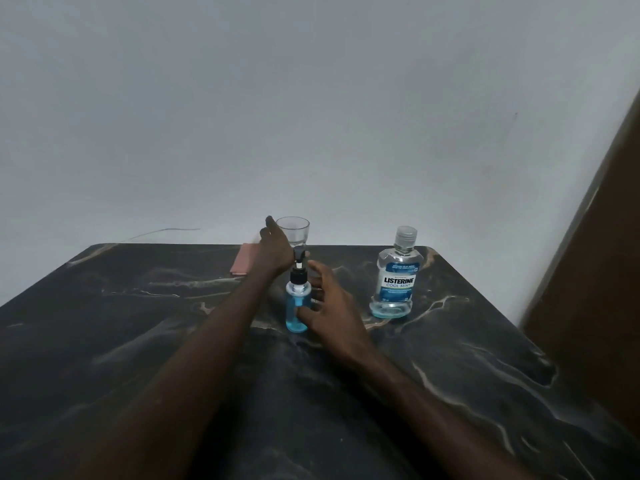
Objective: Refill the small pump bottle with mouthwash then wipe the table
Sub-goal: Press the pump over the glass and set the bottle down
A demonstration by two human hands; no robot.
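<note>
The small pump bottle stands upright mid-table, blue mouthwash filling most of it, black pump head on top. My right hand is spread around its right side, thumb touching the lower body, the other fingers loose and straight behind it. My left hand reaches past the pump to the back edge, fingers extended against the left side of a clear glass. The large Listerine bottle stands capped to the right, with only a thin layer of blue at its bottom. A folded pink cloth lies at the back, partly hidden by my left wrist.
The dark marble table has rounded back corners and meets a pale wall. A brown panel rises along the right side.
</note>
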